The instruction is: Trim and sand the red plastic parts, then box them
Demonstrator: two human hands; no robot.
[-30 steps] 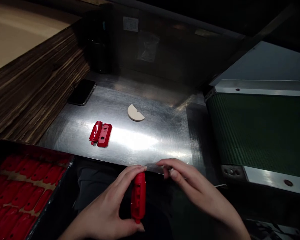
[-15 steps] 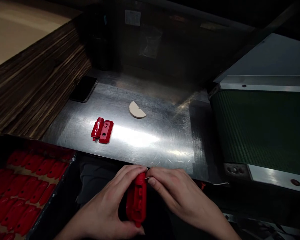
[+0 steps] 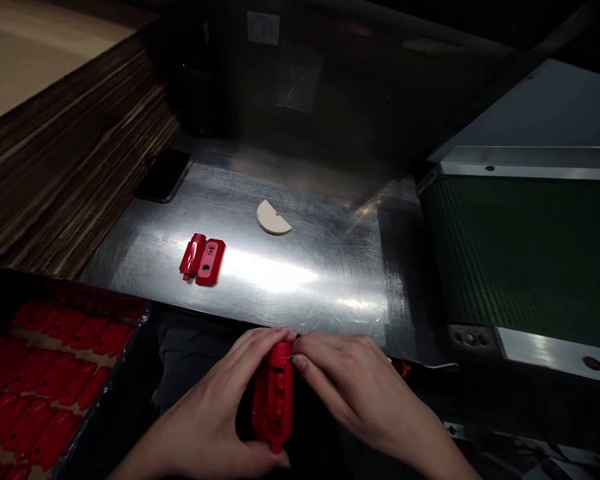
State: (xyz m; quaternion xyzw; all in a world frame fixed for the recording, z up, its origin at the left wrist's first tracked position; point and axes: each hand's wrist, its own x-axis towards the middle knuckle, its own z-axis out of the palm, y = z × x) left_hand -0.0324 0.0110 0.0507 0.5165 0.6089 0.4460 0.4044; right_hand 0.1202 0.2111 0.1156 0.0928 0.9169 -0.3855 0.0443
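My left hand [image 3: 215, 407] grips a red plastic housing [image 3: 274, 400] by its two ends, thumb at the bottom and fingers at the top. The housing's open, ribbed side faces me and to the right. My right hand [image 3: 347, 377] is closed in a pinch by the housing's upper end. From between its thumb and forefinger a thin metal tip [image 3: 291, 357] sticks out and meets the red plastic; the rest of that tool is hidden in the fingers. Two more red plastic parts [image 3: 203, 260] lie side by side on the metal table [image 3: 325, 267].
A cream half-round piece [image 3: 274, 219] lies mid-table. A phone [image 3: 165, 175] rests beside a tall cardboard stack [image 3: 80, 147] on the left. Rows of red parts [image 3: 40, 380] fill a box at lower left. A green conveyor belt [image 3: 530, 260] runs along the right.
Both hands keep nearly the same place and grip. The metal tip has shifted slightly at the housing's upper end. The whole view has moved a little.
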